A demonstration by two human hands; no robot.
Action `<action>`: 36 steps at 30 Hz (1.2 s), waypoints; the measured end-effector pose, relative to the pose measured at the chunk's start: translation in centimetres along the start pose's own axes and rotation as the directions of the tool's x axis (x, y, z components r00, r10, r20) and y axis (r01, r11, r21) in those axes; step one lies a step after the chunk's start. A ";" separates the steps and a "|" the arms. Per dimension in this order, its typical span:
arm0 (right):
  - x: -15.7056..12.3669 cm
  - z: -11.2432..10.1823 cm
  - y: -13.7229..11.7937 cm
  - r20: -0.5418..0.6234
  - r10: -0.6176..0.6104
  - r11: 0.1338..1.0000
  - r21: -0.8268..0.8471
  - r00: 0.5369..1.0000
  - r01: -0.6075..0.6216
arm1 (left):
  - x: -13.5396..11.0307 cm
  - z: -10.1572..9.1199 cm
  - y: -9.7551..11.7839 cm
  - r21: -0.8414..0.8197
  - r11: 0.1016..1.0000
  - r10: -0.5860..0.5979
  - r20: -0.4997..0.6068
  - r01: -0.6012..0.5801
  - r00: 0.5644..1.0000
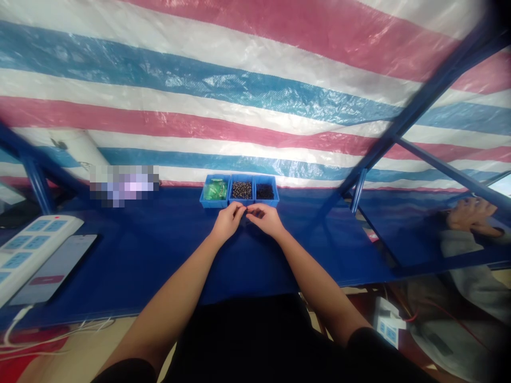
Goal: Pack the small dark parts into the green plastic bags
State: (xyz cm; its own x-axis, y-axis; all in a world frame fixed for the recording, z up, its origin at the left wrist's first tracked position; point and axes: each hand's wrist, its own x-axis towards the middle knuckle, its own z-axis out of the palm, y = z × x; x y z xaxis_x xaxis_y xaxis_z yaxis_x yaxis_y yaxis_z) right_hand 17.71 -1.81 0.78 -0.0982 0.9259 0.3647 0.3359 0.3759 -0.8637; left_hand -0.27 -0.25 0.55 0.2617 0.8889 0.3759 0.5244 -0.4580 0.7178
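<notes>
Left hand [227, 222] and right hand [265, 219] rest low on the blue cloth [159, 256], fingertips meeting at centre, just in front of the middle bin. Both grips are nearly closed, thumbs pinched against curled fingers. A small dark item [244, 211] appears to sit between them; it is too small to identify, and whether both hands hold it cannot be told. Technique note: with a part this small, fingertip contact and wrists kept low on the cloth appear best for steady control.

Three blue plastic bins stand side by side, touching. The left bin [214, 190] holds glossy green packets; the middle bin [241, 190] holds small mottled brown-and-pale pieces; the right bin [265, 190] holds small, near-black pieces. Exact shapes are unclear.

The cloth is smooth and matte. Behind it hangs a crinkled woven plastic tarp [199, 80] striped red, white and blue. To the left lie a white power strip [35, 244] and a phone [56, 268]. A blue metal bar [423, 101] crosses the right side, and beyond it is another person's hand [467, 215].
</notes>
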 end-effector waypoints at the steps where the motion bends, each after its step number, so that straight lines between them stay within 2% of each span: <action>1: 0.0 0.0 0.0 -0.010 0.000 1.000 -0.018 1.000 0.000 | 0.0 0.0 0.1 -0.001 1.000 -0.005 -0.001 0.005 1.000; 6: 0.0 -0.2 0.0 -0.051 0.024 0.998 -0.051 0.998 -0.026 | -0.1 0.0 0.2 -0.045 0.998 -0.040 0.044 0.042 0.998; 9: 0.0 -0.4 -0.2 -0.047 0.022 0.998 -0.056 0.999 -0.024 | -0.1 0.1 0.2 -0.076 0.997 -0.023 0.055 0.027 0.998; 22: 0.0 -0.3 0.0 -0.008 0.051 0.999 0.000 0.999 -0.051 | 0.0 0.1 0.4 -0.029 0.998 0.056 -0.004 -0.057 0.998; 32: 0.0 -0.2 -0.1 -0.057 0.010 0.998 -0.057 0.998 -0.013 | 0.1 -0.1 0.5 -0.016 0.998 0.060 -0.020 -0.061 0.998; 36: 0.0 -0.3 -0.1 -0.062 0.012 0.999 -0.048 0.998 -0.015 | 0.1 0.0 0.4 -0.031 0.994 0.102 -0.042 -0.103 0.994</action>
State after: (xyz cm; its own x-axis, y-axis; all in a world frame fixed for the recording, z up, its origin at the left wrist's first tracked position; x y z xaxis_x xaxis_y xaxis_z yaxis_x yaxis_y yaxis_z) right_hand 17.96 -1.84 0.98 -0.0357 0.9263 0.3751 0.3815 0.3595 -0.8516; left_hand 0.01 -0.33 0.90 0.2791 0.8365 0.4716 0.4694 -0.5473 0.6929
